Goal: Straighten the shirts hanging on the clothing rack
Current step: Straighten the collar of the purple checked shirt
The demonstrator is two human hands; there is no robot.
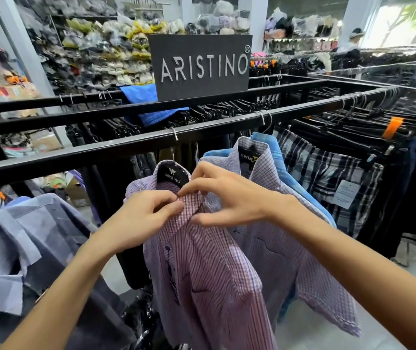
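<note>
Both forearms reach in from the lower corners of the frame and meet at the collar of a pink-and-white striped shirt (209, 269) at centre frame. That shirt hangs from a black hanger (173, 174) printed ARISTINO, its long axis running from the collar at centre down toward the bottom edge, with the front placket facing the camera and slanting slightly to the right. The left hand (141, 218) has its fingers (174, 205) curled, pinching the left side of the collar between thumb and forefinger. The right hand (229, 198) has its thumb and forefinger closed on the collar's top edge just beside the left hand, while its other fingers are spread and only loosely bent, one resting on the fabric below the collar.

Just to the right hangs a lilac checked shirt (277, 238), touching the striped one, with a blue shirt (280, 157) behind it. At the lower left of the frame a pale blue shirt (22, 238) hangs well apart. All hang from a black rail (88, 150) crossing the middle of the frame, and a dark ARISTINO sign (199, 66) stands at upper centre.
</note>
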